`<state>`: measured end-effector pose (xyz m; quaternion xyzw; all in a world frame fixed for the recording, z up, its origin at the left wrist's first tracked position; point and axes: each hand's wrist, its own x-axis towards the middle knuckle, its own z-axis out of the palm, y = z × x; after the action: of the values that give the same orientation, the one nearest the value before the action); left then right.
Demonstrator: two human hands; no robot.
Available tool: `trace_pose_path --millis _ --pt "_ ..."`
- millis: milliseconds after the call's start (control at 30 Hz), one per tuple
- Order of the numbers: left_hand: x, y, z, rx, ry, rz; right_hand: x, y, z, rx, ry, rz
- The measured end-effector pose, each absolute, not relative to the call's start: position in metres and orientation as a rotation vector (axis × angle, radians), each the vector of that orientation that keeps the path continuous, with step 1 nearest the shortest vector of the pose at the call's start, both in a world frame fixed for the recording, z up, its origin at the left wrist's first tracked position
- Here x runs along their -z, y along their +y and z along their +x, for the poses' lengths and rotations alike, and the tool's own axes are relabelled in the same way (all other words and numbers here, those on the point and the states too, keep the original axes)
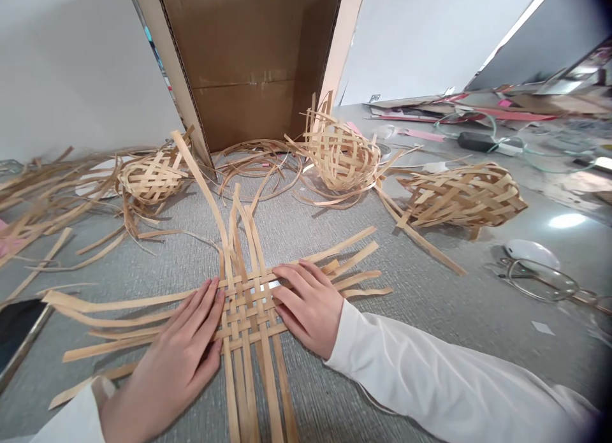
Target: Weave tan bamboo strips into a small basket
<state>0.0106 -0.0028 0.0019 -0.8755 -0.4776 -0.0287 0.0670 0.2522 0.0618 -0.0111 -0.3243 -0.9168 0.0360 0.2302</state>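
A flat lattice of interlaced pale bamboo strips (243, 323) lies on the grey surface, its loose ends reaching out to all four sides. My left hand (179, 347) rests flat over the left strips, fingers stretched out and fingertips at the lattice's left edge. On the right edge lies my right hand (308, 306), palm down, its slightly bent fingers spread on the strips. Small gaps show between the strips in the woven middle. Neither hand is wrapped around a strip; parts of the strips are hidden beneath both palms.
Woven bamboo pieces stand at the back left (153, 175), back middle (342, 153) and right (466, 196). Behind is an open cardboard box (253, 67). Eyeglasses (540, 283) and a white mouse (533, 253) lie right, a phone (21, 331) left. Loose strips (258, 166) are scattered behind.
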Motion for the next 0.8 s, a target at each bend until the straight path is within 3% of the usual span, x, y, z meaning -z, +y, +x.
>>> trace_pose_path --millis 800 --pt "-0.0058 -0.0068 0.0096 0.081 -1.470 -2.701 0.0075 0.0592 0.2573 -0.240 -2.521 -0.837"
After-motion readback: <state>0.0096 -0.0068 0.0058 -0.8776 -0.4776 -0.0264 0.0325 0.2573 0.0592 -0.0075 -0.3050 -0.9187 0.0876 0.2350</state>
